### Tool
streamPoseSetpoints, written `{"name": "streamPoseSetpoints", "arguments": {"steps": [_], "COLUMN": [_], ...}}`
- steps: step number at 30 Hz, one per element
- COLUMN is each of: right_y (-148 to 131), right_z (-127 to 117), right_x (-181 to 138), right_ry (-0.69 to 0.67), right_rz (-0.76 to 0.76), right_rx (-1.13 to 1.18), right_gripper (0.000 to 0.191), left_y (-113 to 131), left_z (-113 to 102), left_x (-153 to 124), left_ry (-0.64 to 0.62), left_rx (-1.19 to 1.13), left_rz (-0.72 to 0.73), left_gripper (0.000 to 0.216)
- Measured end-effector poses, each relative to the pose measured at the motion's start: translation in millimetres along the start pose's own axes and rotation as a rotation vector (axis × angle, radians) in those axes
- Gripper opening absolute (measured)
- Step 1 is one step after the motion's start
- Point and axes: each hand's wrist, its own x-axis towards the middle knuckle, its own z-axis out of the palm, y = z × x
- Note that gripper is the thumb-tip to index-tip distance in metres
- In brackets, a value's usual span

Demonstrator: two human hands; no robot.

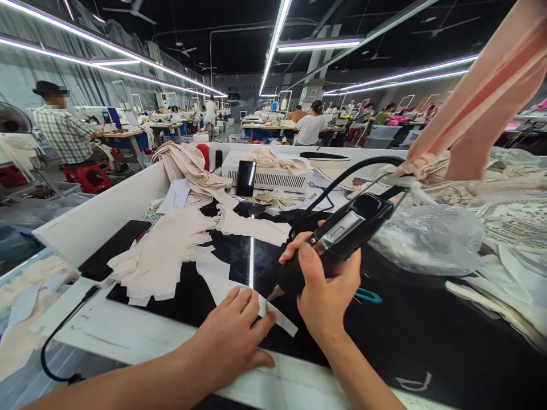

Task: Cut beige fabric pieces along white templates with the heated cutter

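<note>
My right hand [327,285] is wrapped round a black corded handheld tool [337,233] with a silver plate on its side. Its pointed metal tip [276,293] slants down to the left and meets a narrow pale fabric strip [284,322]. On that strip my left hand [239,324] lies with its fingers spread, just left of the tip, pressing it to the black board [239,256]. Part of the strip is hidden under those fingers. Another pale fabric piece [213,273] reaches up and left from it. A stack of cream fabric pieces [158,256] lies further left.
A phone [247,177] stands against a white vented box [273,173]. A dark flat device [113,250] sits at the left by the white side panel [111,210]. Teal scissors or clip handles [368,295] and a clear plastic bag [427,239] are right. A peach fabric tie [470,108] hangs above.
</note>
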Motion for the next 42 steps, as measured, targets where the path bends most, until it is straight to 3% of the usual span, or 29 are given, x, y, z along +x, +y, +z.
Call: {"name": "streamPoseSetpoints", "arguments": {"steps": [6, 10, 15, 24, 32, 42], "right_y": [2.0, 0.3, -2.4, -5.6, -2.1, 4.3], "right_z": [5.1, 4.4, 1.0, -2.4, 2.8, 5.6], "right_x": [-2.6, -5.8, -10.3, -12.9, -1.8, -3.9], "right_ry": [-0.025, 0.014, 0.022, 0.037, 0.026, -0.009], "right_rz": [-0.028, -0.047, -0.036, -0.032, -0.005, -0.006], "right_rx": [-0.029, -0.051, -0.055, -0.053, -0.016, -0.006], "right_gripper": [0.027, 0.03, 0.031, 0.052, 0.059, 0.05], "left_y": [-9.9, -15.4, -16.2, -16.5, -16.1, -14.1], "left_z": [-11.8, -27.0, -38.2, -27.0, -31.5, -27.6], "left_x": [0.2, 0.2, -2.9, -9.7, -5.1, -3.9], "left_ry": [-0.003, -0.028, -0.067, -0.062, -0.136, -0.12], "left_rx": [-0.079, -0.195, -0.228, -0.217, -0.216, -0.225], "left_rz": [0.018, -0.024, -0.079, -0.054, -0.059, -0.045], "left_gripper": [0.075, 0.062, 0.062, 0.067, 0.066, 0.068]}}
